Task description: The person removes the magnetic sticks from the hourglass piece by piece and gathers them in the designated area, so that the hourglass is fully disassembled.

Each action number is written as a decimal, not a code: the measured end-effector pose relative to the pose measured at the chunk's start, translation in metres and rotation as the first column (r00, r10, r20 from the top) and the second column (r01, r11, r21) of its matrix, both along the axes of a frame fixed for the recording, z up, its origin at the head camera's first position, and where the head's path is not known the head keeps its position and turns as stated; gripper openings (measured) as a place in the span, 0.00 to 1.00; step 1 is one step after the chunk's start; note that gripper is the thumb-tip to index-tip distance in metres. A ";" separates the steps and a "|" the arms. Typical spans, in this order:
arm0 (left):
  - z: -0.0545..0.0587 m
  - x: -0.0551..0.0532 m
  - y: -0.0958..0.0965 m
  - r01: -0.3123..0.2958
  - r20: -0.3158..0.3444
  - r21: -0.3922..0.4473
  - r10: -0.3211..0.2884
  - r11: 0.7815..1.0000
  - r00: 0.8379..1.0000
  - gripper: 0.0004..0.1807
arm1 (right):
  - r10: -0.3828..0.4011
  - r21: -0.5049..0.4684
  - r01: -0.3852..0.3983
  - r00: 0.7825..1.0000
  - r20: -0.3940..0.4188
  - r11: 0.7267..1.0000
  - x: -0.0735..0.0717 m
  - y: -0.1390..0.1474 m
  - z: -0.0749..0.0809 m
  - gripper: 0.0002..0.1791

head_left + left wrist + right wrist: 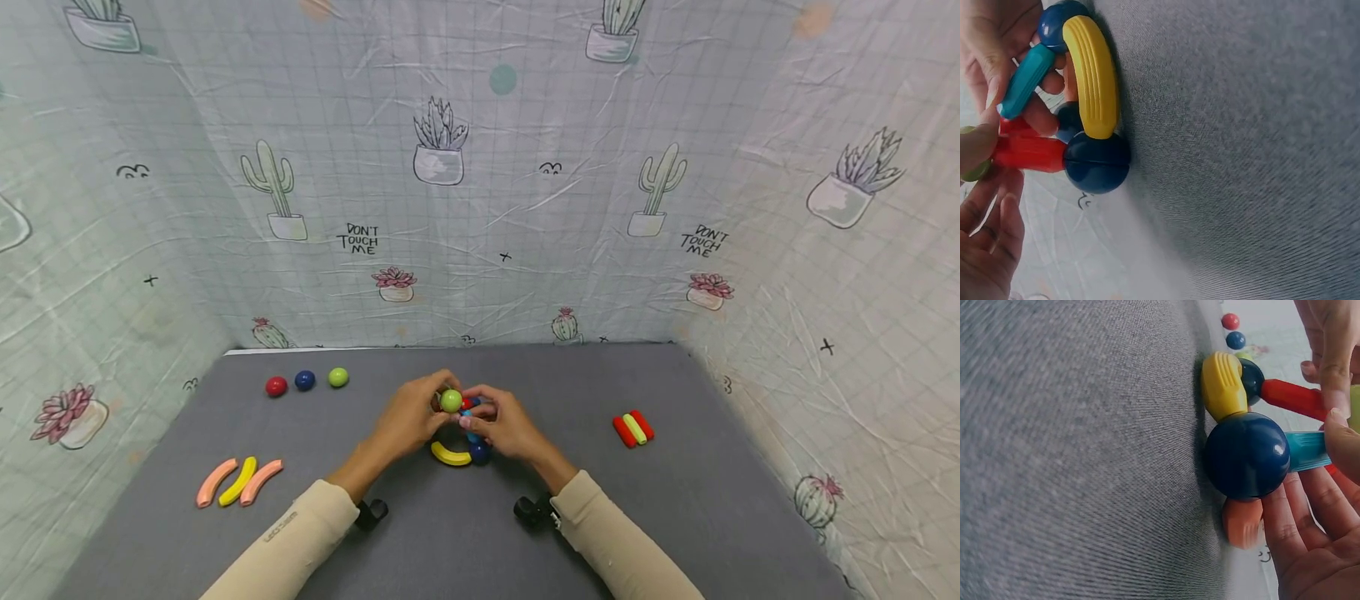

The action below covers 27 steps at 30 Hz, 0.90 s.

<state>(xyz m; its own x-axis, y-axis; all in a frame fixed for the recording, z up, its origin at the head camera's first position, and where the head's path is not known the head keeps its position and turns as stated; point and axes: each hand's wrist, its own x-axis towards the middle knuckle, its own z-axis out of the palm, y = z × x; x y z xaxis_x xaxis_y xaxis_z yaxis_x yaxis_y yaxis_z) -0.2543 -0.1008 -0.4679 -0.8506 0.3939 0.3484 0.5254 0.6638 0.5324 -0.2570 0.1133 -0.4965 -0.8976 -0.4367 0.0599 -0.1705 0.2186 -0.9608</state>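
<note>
The left hand (408,414) pinches a glossy lime-green ball (451,401) above the grey counter (450,533); the right hand (510,423) pinches a ribbed turquoise rod (1027,80) touching a glossy dark-blue ball (1246,456). Cloth-printed white pots (287,227) hold green cacti (274,183).

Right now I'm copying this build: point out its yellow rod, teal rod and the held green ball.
Yellow rod (1092,78): left wrist view, ridged middle.
Teal rod (1025,82): left wrist view, mid-length.
Green ball (451,401): head view, visible middle.

Booth-like work area: cactus-print cloth (495,208) walling in grey tabletop (570,392).
</note>
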 end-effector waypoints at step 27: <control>-0.006 -0.046 -0.104 -0.334 0.011 -0.070 0.336 0.940 0.942 0.20 | -0.039 0.043 0.039 0.999 0.007 0.998 0.002 -0.001 0.002 0.21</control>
